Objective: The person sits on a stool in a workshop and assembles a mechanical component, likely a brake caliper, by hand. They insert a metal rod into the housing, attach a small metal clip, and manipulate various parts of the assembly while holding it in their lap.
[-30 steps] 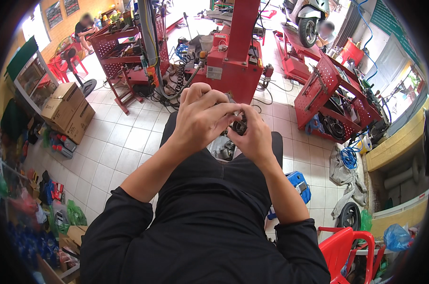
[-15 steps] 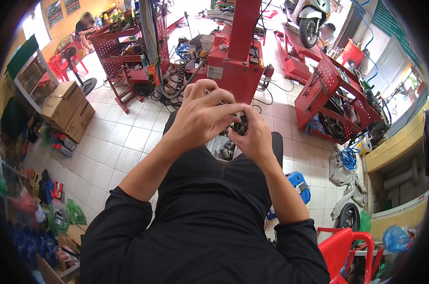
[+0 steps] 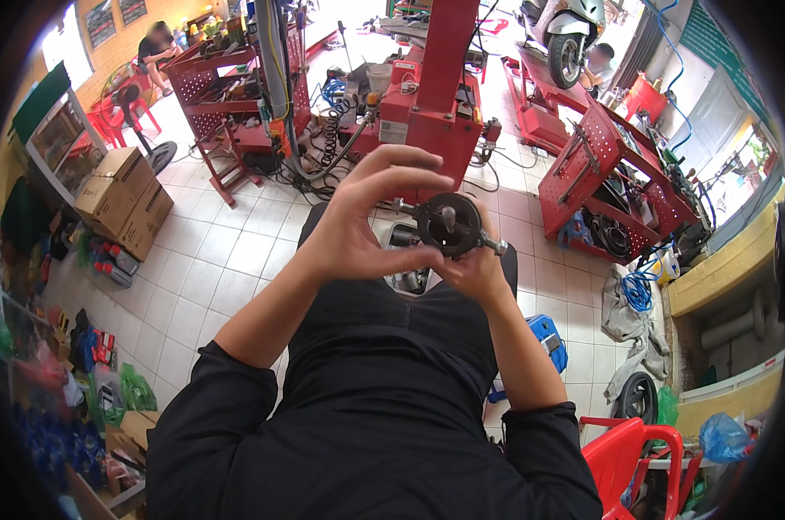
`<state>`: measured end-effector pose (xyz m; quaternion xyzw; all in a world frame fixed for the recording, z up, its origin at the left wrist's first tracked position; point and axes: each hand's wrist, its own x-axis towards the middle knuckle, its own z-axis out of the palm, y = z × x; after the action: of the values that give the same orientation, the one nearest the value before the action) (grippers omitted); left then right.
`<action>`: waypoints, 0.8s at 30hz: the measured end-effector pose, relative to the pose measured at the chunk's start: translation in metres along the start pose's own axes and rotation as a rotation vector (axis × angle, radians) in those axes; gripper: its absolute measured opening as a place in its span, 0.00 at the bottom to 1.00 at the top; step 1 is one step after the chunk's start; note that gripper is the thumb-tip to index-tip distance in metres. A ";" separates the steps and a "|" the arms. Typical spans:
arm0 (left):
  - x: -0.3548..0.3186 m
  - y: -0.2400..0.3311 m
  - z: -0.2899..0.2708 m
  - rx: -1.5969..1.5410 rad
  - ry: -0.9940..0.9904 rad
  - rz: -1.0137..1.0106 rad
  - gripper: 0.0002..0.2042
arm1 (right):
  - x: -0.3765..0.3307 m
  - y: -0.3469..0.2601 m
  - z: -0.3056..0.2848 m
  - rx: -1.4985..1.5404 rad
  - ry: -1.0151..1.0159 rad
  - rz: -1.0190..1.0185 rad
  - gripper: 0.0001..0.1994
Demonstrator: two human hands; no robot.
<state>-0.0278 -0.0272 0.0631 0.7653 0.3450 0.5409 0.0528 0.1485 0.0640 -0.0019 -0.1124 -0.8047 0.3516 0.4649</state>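
A round, dark metal ring-shaped part (image 3: 424,227) with a wide hollow middle is held up above my lap, its opening facing me. Bolt-like ends stick out from its left and right sides. My right hand (image 3: 481,270) grips it from behind and below, and what looks like a fingertip shows through the hole. To the left, my left hand (image 3: 345,225) is open, its fingers and thumb curved apart in a C around that side of the part. Its thumb tip is close to the lower rim; contact cannot be told. Metal pieces (image 3: 406,280) lie beyond my lap, partly hidden by my hands.
A red machine (image 3: 431,139) with hoses stands ahead. Red tool carts (image 3: 596,186) flank it. Cardboard boxes (image 3: 124,204) stand left, a blue case (image 3: 547,342) by my right leg, and a red chair (image 3: 618,455) behind right. Two people are farther off.
The dark part has turned so that its hollow face shows toward me. My left hand has come off it and spread its fingers, while my right hand keeps hold underneath.
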 end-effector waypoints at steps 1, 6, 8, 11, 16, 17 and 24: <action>0.001 0.003 0.001 -0.002 -0.017 0.036 0.33 | 0.000 0.001 0.000 -0.011 -0.007 -0.030 0.29; 0.001 0.006 0.015 -0.040 -0.046 0.082 0.36 | -0.002 0.004 0.002 0.044 -0.006 -0.096 0.32; -0.004 0.004 0.020 -0.098 -0.041 0.024 0.36 | -0.001 0.006 0.001 0.047 -0.026 -0.123 0.33; -0.007 0.006 0.025 -0.148 -0.010 -0.003 0.33 | -0.001 0.005 0.000 0.026 -0.032 -0.146 0.34; -0.005 0.002 0.028 -0.174 -0.008 0.080 0.29 | -0.006 0.008 0.002 0.121 -0.039 -0.019 0.35; -0.005 0.003 0.028 -0.180 -0.009 0.086 0.28 | -0.007 0.006 0.001 0.150 -0.039 0.021 0.35; -0.003 0.008 0.023 -0.072 -0.053 0.116 0.20 | -0.003 0.001 -0.001 0.009 -0.048 -0.033 0.35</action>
<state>-0.0045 -0.0282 0.0555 0.7956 0.2790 0.5346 0.0582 0.1511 0.0637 -0.0041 -0.0885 -0.8157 0.3502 0.4518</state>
